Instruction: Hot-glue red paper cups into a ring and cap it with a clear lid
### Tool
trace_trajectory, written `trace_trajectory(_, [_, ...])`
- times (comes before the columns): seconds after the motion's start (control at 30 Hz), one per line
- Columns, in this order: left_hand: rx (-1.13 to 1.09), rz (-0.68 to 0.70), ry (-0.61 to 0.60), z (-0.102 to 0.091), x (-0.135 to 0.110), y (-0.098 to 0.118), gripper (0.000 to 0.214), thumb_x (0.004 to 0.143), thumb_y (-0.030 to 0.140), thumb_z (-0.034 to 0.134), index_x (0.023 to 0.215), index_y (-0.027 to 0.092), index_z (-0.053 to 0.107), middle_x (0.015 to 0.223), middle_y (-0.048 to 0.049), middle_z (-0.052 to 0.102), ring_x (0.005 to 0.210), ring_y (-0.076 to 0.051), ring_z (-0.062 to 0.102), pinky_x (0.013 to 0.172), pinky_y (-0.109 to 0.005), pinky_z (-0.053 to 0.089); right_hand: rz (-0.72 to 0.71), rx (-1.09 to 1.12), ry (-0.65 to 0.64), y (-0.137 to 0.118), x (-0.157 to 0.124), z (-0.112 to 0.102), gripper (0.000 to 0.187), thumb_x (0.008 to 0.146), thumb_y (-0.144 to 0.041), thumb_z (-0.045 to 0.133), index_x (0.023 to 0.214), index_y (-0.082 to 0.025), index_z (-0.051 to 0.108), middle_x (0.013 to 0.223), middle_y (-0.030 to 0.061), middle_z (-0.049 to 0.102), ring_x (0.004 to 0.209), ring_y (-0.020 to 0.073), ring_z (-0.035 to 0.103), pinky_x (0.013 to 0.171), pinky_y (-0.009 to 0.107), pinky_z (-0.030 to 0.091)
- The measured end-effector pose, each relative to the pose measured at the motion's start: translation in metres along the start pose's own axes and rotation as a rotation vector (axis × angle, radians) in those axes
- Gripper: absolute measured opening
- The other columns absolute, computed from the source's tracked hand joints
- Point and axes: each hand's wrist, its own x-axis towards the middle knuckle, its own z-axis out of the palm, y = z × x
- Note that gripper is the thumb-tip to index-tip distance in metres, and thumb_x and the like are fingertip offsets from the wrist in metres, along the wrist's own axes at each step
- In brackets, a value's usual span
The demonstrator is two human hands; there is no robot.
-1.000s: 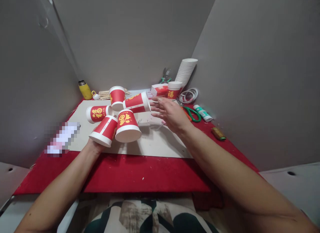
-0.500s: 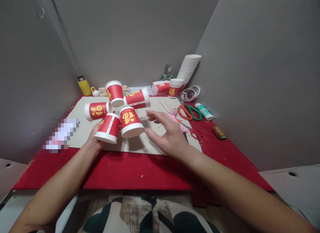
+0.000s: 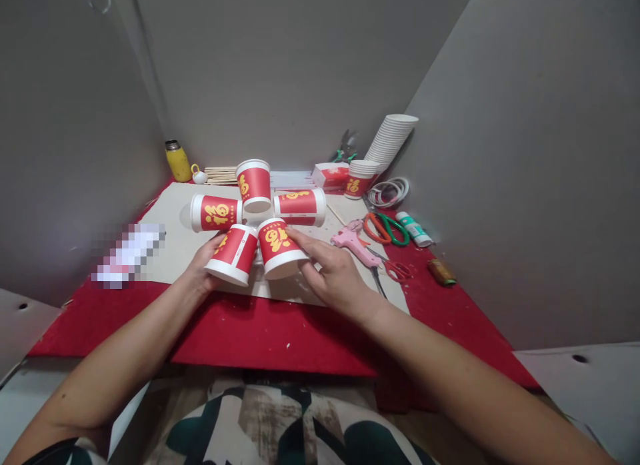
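Looking down from the head camera, I see a fan of five red paper cups with gold characters (image 3: 257, 218). It lies on the cream cardboard sheet (image 3: 170, 252), with the cup bases meeting in the middle and the white rims facing outward. My left hand (image 3: 203, 268) is closed round the near-left cup (image 3: 233, 254). My right hand (image 3: 333, 275) clasps the near-right cup (image 3: 283, 247), index finger along its side and thumb by the rim.

I judge all five spokes are in place, though I cannot tell whether the joints are fixed. A pink glue gun (image 3: 353, 242) lies just beside the right hand, with orange-and-green scissors (image 3: 383, 226) and small red scissors (image 3: 397, 268) beyond it. Further back are a leaning stack of white cups (image 3: 390, 138), a short stack of red cups (image 3: 361, 178), wooden sticks (image 3: 220, 175) and a yellow bottle (image 3: 177, 162). Nothing stands between my hands and the fan.
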Motion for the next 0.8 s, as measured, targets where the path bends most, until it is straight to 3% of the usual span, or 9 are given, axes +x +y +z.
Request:
trace_trajectory(0.2, [-0.011,0.007,0.022,-0.003,0.003,-0.001,0.026,0.097,0.016,0.045,0.115,0.006,0.062,0.074,-0.0111,0.074,0.058,-0.022,0.073,0.056,-0.032,0.062,0.091,0.061,-0.038,0.006,-0.001,0.006,0.066,0.086,-0.007,0.048,0.147,-0.029,0.052,0.142,0.0044,0.063,0.127,0.0236,0.063,0.107,0.048,0.053])
trace_trajectory(0.37, [-0.036,0.023,0.039,0.001,0.000,0.003,0.023,0.098,0.015,0.045,0.109,0.006,0.063,0.069,-0.0088,0.072,0.054,-0.019,0.071,0.054,-0.029,0.061,0.140,0.094,-0.083,0.001,0.001,0.002,0.076,0.088,-0.014,0.054,0.159,-0.031,0.032,0.156,0.0078,0.048,0.130,0.0263,0.061,0.100,0.046,0.057])
trace_trajectory(0.5, [-0.060,0.028,0.032,0.003,-0.003,0.008,0.027,0.101,0.018,0.040,0.106,0.004,0.062,0.072,-0.0114,0.073,0.058,-0.021,0.072,0.058,-0.031,0.063,0.188,0.095,-0.074,-0.011,-0.003,-0.008,0.077,0.089,-0.022,0.062,0.159,-0.027,0.030,0.141,0.0123,0.063,0.120,0.0273,0.067,0.091,0.045,0.061])
trace_trajectory(0.6, [-0.085,0.028,0.035,0.002,-0.002,0.012,0.029,0.103,0.019,0.037,0.107,0.004,0.062,0.073,-0.0107,0.073,0.057,-0.019,0.072,0.057,-0.029,0.063,0.151,0.139,0.060,-0.027,0.001,-0.023,0.062,0.091,-0.022,0.063,0.150,-0.026,0.046,0.120,0.0097,0.073,0.103,0.0225,0.073,0.083,0.039,0.063])
trace_trajectory(0.7, [-0.102,0.035,0.039,0.002,-0.003,0.015,0.031,0.105,0.022,0.036,0.106,0.006,0.062,0.070,-0.0081,0.072,0.055,-0.017,0.071,0.056,-0.026,0.062,0.017,0.170,0.171,-0.057,0.009,-0.045,0.053,0.091,-0.013,0.061,0.140,-0.033,0.057,0.117,0.0051,0.075,0.094,0.0183,0.074,0.083,0.036,0.063])
trace_trajectory(0.8, [-0.120,0.053,0.036,0.006,-0.008,0.016,0.029,0.105,0.019,0.035,0.107,0.008,0.062,0.071,-0.0062,0.072,0.057,-0.018,0.072,0.058,-0.027,0.063,-0.116,0.133,0.084,-0.098,-0.023,-0.056,0.066,0.088,-0.014,0.062,0.147,-0.041,0.049,0.122,0.0016,0.074,0.108,0.0224,0.072,0.088,0.041,0.063])
